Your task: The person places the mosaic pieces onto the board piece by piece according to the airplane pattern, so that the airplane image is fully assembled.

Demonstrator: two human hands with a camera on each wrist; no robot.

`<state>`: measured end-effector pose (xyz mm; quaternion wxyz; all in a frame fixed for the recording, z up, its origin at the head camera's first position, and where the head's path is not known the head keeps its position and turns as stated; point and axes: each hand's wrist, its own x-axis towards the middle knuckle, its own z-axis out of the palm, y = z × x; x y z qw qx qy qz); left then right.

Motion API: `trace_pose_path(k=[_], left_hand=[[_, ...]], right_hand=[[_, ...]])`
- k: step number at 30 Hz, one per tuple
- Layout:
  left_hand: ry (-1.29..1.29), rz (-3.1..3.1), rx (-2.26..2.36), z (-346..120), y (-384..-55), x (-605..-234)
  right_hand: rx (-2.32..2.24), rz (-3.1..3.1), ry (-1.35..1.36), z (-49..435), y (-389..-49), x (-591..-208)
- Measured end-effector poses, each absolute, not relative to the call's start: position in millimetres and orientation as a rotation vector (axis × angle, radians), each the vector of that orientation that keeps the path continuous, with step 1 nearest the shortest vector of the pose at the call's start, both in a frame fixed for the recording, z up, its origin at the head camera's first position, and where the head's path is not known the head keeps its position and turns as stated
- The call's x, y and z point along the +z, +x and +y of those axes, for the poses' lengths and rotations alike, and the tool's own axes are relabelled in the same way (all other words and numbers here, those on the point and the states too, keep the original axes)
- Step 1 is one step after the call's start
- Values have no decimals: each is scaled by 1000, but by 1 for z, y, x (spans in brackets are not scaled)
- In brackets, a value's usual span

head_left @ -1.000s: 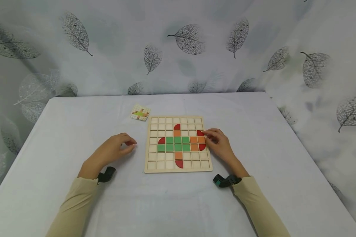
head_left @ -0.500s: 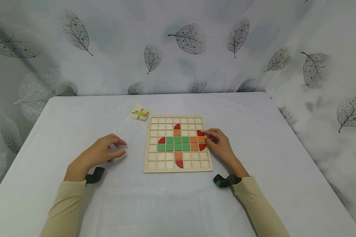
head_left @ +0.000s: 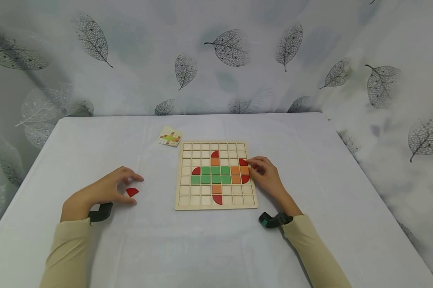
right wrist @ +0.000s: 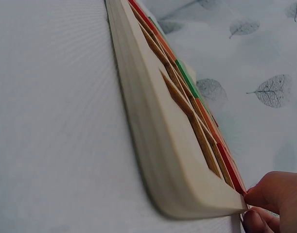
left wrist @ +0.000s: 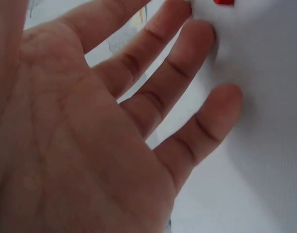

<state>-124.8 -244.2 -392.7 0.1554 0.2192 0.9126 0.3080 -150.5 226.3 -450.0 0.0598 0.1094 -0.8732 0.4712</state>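
Note:
A square wooden grid board (head_left: pixel 186 200) lies at the middle of the table, bearing green and orange square tiles and red quarter-round tiles. My right hand (head_left: pixel 268 178) holds its right edge with thumb and fingertips, beside the upper right red tile (head_left: pixel 243 162); the right wrist view shows those fingertips at the board's rim (right wrist: pixel 163 160). To the left, a loose red quarter-round tile (head_left: pixel 132 192) lies on the tablecloth. My left hand (head_left: pixel 102 189) is spread around it, thumb on the near side and fingers on the far side, apart from it.
A small pattern card (head_left: pixel 170 137) lies beyond the board's upper left corner. White cloth covers the table (head_left: pixel 209 248). Behind it hangs a leaf-print curtain (head_left: pixel 144 64). A dark band (head_left: pixel 101 212) sits on the left wrist, another (head_left: pixel 275 220) on the right.
My left hand has moved left, away from the board, and its fingers have spread apart. The loose red tile has come into view between them. The right hand and board stay put.

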Motion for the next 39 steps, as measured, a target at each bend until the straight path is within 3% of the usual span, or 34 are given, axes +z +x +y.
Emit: trace_pose_path(k=[14,39], left_hand=[[709,2612,982,-243,-130,-402],[834,2669,950,-194,-134,-404]], right_hand=[[1399,-2648,333,226,-151,-449],[1420,-2640,324,227,-150,-449]])
